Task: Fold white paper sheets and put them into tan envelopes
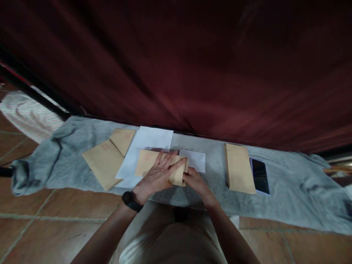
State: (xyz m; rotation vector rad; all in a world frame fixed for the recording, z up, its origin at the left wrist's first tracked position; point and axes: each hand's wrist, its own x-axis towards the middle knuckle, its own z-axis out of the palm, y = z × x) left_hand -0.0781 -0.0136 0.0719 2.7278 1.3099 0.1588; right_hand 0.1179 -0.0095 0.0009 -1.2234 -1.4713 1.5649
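Observation:
A brown paper envelope (145, 161) lies in front of me on top of white sheets of paper. My left hand (161, 174), with a black watch on its wrist, is spread flat on the envelope and presses on it. At the envelope's right end my right hand (193, 178) grips the edge, its fingertips partly hidden behind the paper. A small white paper (196, 160) shows just beyond the right hand. White sheets (156, 137) extend behind and to the left of the envelope.
Several brown envelopes (104, 161) lie on the left. A stack of envelopes (239, 168) and a phone (260, 176) are on the right. All rest on a grey cloth (291, 194) over a narrow surface, with a dark red curtain (176, 73) behind it.

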